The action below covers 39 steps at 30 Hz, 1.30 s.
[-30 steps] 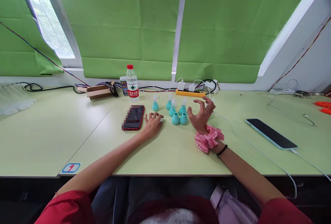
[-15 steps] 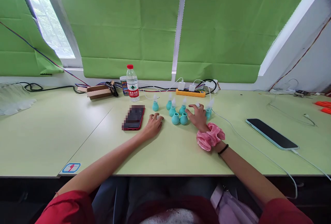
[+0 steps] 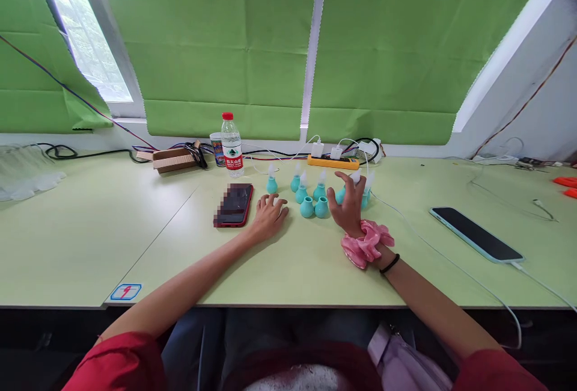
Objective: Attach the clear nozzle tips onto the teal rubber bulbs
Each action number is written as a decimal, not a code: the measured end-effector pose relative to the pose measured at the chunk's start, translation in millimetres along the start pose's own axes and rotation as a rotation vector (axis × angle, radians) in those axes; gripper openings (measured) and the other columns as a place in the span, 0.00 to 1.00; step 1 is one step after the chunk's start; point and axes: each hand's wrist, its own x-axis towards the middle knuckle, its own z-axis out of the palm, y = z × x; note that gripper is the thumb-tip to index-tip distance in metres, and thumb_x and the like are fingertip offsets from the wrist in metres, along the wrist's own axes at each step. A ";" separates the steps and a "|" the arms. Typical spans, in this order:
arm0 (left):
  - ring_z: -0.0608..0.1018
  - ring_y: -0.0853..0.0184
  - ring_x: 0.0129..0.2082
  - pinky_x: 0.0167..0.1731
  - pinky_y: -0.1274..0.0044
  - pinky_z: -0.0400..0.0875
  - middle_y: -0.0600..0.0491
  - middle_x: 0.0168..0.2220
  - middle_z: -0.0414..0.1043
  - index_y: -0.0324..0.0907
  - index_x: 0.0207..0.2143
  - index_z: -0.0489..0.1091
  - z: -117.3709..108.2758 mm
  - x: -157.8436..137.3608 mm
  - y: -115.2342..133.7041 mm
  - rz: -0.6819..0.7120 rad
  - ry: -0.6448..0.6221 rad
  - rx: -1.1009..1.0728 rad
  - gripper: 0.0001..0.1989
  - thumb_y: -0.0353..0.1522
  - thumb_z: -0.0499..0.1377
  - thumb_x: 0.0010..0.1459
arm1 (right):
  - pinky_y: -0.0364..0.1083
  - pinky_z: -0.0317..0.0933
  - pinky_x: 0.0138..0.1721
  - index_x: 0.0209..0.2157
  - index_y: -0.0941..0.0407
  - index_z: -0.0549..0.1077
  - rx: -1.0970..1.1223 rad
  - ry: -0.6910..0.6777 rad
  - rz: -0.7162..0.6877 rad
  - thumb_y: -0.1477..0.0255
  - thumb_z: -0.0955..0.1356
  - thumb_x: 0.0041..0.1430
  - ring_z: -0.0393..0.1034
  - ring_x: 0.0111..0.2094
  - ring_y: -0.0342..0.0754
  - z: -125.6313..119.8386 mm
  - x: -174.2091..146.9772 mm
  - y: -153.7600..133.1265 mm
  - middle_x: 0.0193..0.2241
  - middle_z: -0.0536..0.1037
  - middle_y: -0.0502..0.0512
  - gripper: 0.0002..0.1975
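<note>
My left hand [image 3: 269,215] rests on the table with its fingers spread, holding nothing that I can see. It lies between a phone in a red case [image 3: 235,204] and a cluster of small teal round-bodied pots [image 3: 302,194]. Several have pale, pointed translucent tops; two in front, including this open-mouthed pot [image 3: 307,207], have none. My right hand [image 3: 346,207], with a pink scrunchie [image 3: 367,243] at the wrist, is at the cluster's right side, thumb and fingers apart. A teal pot [image 3: 341,195] shows between them. A whitish piece [image 3: 356,177] appears by the fingertips; whether they touch it is unclear.
A red-capped water bottle [image 3: 232,145], a patterned cup [image 3: 217,149] and an open cardboard box [image 3: 174,160] stand at the back. An orange power strip [image 3: 333,161] holds white chargers. Rightward lies a charging phone [image 3: 475,233], and a white cable [image 3: 424,240] crosses the table.
My right hand has lifted and opened wider, uncovering a teal pot between thumb and fingers. My left hand's fingers have spread out on the table.
</note>
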 end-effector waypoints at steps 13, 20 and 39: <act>0.62 0.72 0.23 0.25 0.79 0.57 0.55 0.19 0.59 0.38 0.19 0.61 -26.5 -1.6 18.6 0.193 0.040 -0.284 0.19 0.37 0.43 0.57 | 0.43 0.55 0.28 0.38 0.54 0.70 0.257 -0.732 -0.563 0.78 0.60 0.47 0.58 0.27 0.43 -2.3 -24.9 -28.3 0.29 0.63 0.54 0.16; 0.61 0.76 0.19 0.21 0.82 0.54 0.57 0.18 0.61 0.36 0.23 0.64 -20.7 2.3 15.9 0.085 -0.111 -0.473 0.20 0.40 0.43 0.57 | 0.45 0.57 0.32 0.41 0.51 0.69 0.339 -0.811 -0.519 0.78 0.60 0.51 0.61 0.31 0.44 -3.2 -25.3 -27.9 0.34 0.66 0.55 0.17; 0.65 0.67 0.31 0.32 0.76 0.62 0.50 0.27 0.67 0.39 0.35 0.70 -12.2 5.9 -0.3 0.159 0.125 -0.108 0.14 0.38 0.49 0.55 | 0.44 0.59 0.31 0.46 0.51 0.64 0.341 -0.733 -0.391 0.79 0.58 0.53 0.61 0.29 0.43 0.3 -26.4 -29.8 0.31 0.66 0.53 0.19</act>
